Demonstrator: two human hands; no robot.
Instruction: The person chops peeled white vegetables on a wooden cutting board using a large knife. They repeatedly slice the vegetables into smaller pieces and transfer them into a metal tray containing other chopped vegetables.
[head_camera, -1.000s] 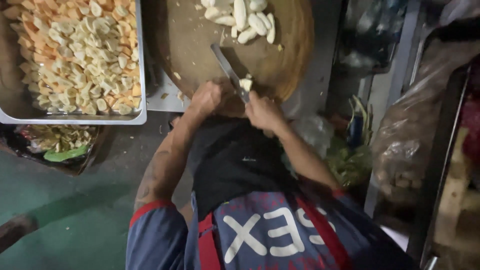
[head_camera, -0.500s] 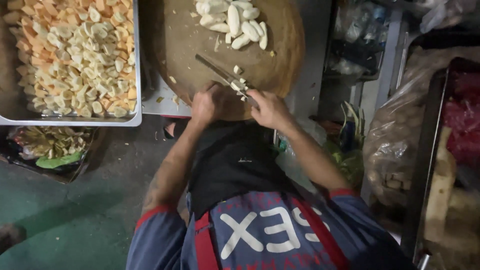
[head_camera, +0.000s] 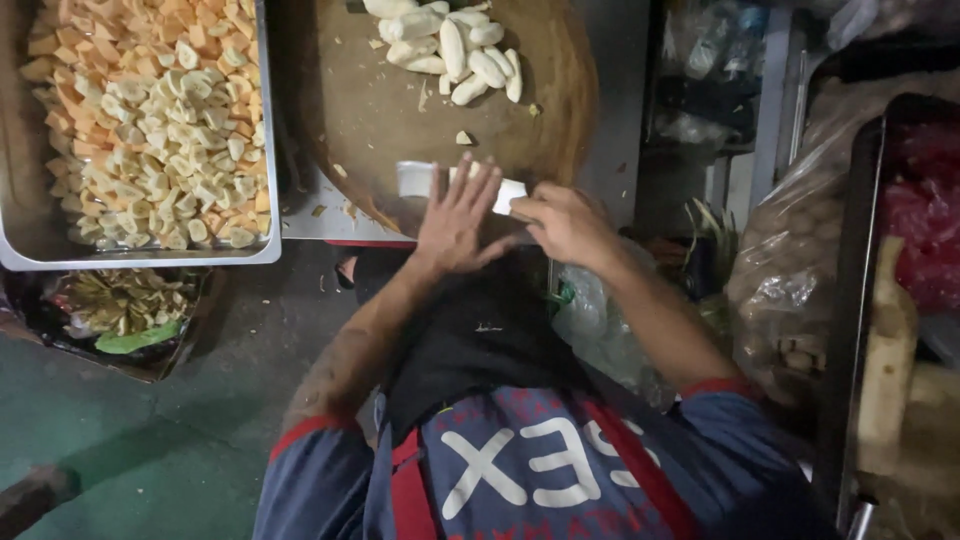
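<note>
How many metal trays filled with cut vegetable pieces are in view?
1: the rectangular metal tray lies at upper left, beside the round wooden chopping board. Others may be hidden outside the view.

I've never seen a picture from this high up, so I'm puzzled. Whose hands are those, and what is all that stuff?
The picture comes from a camera worn on a person's head, looking down. Both hands are that person's own. The left hand lies flat with fingers spread on a wide knife blade. The right hand has its grip at the blade's other end. Under them is a round wooden chopping board with a pile of pale peeled pieces at the far side. To the left sits a metal tray full of chopped pale and orange chunks.
</note>
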